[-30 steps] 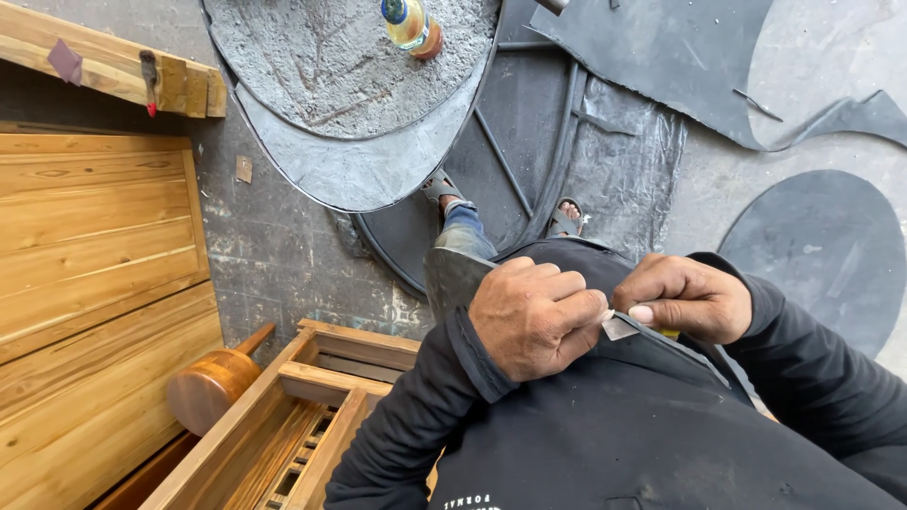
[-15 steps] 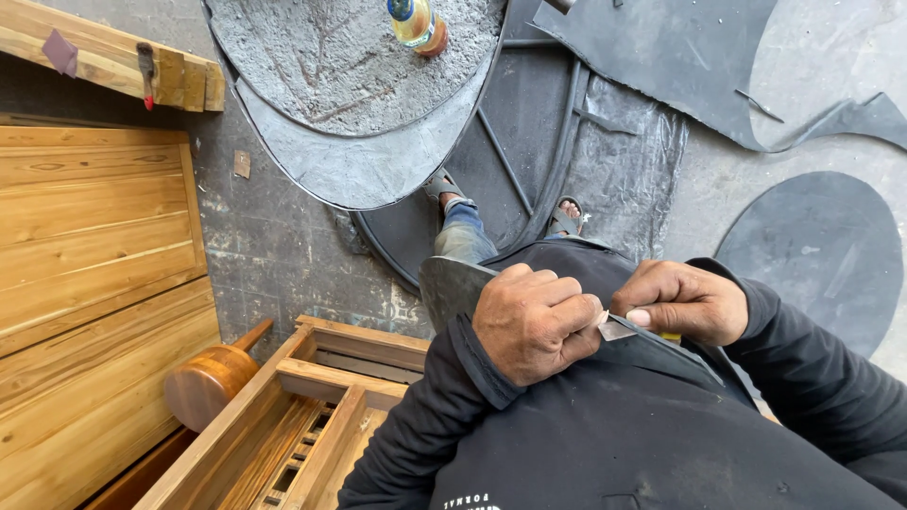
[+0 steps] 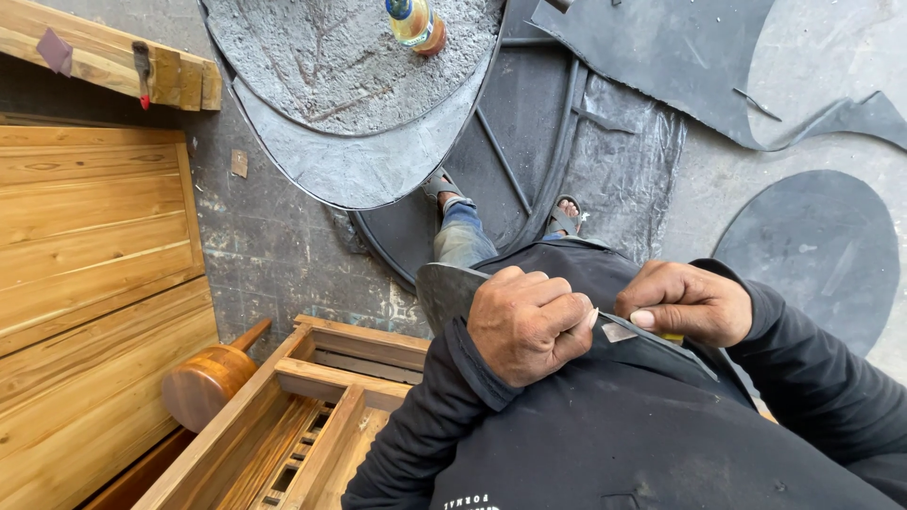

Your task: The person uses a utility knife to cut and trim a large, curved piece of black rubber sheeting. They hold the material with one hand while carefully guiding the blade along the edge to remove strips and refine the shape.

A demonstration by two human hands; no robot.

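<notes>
My left hand (image 3: 529, 323) is clenched around a dark grey sheet piece (image 3: 446, 289) with a curved edge, held in front of my chest. My right hand (image 3: 686, 302) pinches a small blade-like tool (image 3: 619, 331) with a hint of yellow handle, its tip against the sheet's edge right beside my left fingers. Both arms wear black sleeves. Below my hands I see my jeans and two sandalled feet (image 3: 444, 189).
A round grey disc (image 3: 350, 85) carries a bottle (image 3: 416, 21) at the top. Dark cut sheets (image 3: 822, 246) lie on the concrete floor. Wooden panels (image 3: 94, 246), a wooden frame (image 3: 312, 416) and a wooden mallet (image 3: 203, 382) are at left.
The view has drifted slightly; my hands stay together on the sheet, the right hand shifting a little along its edge.
</notes>
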